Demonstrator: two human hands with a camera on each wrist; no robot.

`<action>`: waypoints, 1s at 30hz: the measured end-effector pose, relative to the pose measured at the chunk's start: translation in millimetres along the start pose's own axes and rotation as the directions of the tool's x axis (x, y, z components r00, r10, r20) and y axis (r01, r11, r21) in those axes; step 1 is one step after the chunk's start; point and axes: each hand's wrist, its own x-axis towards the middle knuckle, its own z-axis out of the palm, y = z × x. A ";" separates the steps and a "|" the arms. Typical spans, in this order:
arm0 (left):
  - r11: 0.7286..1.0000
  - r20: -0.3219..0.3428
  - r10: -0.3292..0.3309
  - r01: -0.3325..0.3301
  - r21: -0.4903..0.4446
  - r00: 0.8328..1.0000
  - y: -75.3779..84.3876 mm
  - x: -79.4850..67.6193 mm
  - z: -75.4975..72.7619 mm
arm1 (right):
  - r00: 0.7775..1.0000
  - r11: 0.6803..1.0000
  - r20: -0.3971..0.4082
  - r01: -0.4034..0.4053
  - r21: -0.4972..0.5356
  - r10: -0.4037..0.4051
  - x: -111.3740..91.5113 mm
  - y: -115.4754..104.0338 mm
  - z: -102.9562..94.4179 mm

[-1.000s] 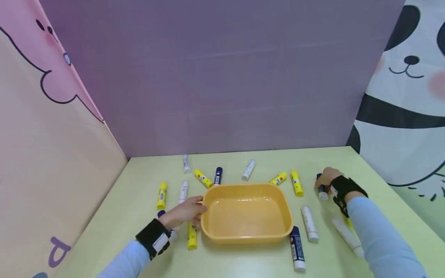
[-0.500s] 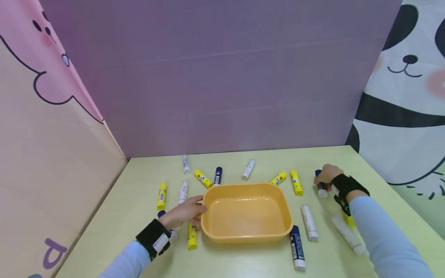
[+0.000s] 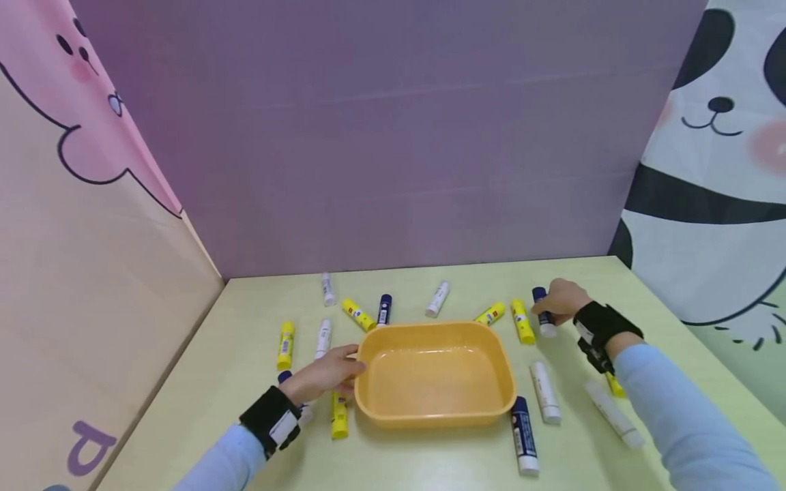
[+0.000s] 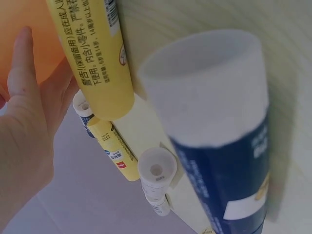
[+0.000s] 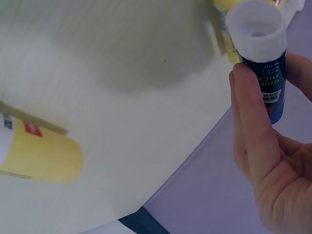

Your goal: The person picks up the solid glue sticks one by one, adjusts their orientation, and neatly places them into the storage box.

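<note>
My right hand (image 3: 561,300) pinches a navy glue stick with a white end (image 5: 263,63) between thumb and fingers. It is at the right of the table, beside a yellow glue stick (image 3: 522,322). My left hand (image 3: 328,374) holds the left edge of the orange plastic tray (image 3: 436,424) at the table's middle; the tray's inside shows nothing in it. Close to the left hand lie a yellow glue stick (image 4: 97,63) and a navy glue stick with a white end (image 4: 219,161), partly hidden by the wrist in the head view.
Around the tray lie more glue sticks: white (image 3: 545,392), navy (image 3: 524,436), yellow (image 3: 286,346) and others behind it. A white one (image 3: 614,414) lies by the right forearm, near a partly covered yellow one (image 3: 615,386). A purple wall (image 3: 417,136) borders the table's back.
My right hand has moved left and slightly back with the navy glue stick, to beside the yellow one. The left hand and the tray have stayed in place.
</note>
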 end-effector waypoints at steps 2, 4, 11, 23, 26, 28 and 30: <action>1.000 -0.003 -0.002 0.002 0.001 1.000 0.2 -0.3 0.6 | 1.000 1.000 0.003 0.016 0.003 -0.016 -0.8 -4.6 -0.7; 1.000 -0.005 -0.004 0.004 0.005 1.000 0.6 -0.7 0.8 | 1.000 1.000 0.005 0.029 0.011 -0.029 -2.3 -9.6 -1.9; 1.000 -0.004 0.005 -0.005 0.000 1.000 0.7 -0.1 0.0 | 0.997 0.997 0.014 0.079 0.004 -0.079 -15.0 -33.6 -5.3; 1.000 0.006 0.023 -0.023 -0.010 1.000 -1.4 -1.7 -0.1 | 0.987 0.987 0.026 0.159 -0.026 -0.158 -32.8 -69.5 2.0; 0.999 0.006 0.025 -0.025 -0.024 1.000 -0.9 -1.7 -0.1 | 0.985 0.985 0.035 0.172 -0.014 -0.171 -37.4 -76.4 4.7; 0.999 0.010 0.027 -0.027 -0.032 1.000 -0.6 -1.6 0.0 | 0.983 0.984 0.042 0.181 -0.003 -0.180 -39.6 -79.9 7.0; 0.999 0.010 0.027 -0.026 -0.030 1.000 -0.2 -1.8 -0.2 | 0.982 0.984 0.049 0.180 0.006 -0.180 -42.3 -84.2 9.7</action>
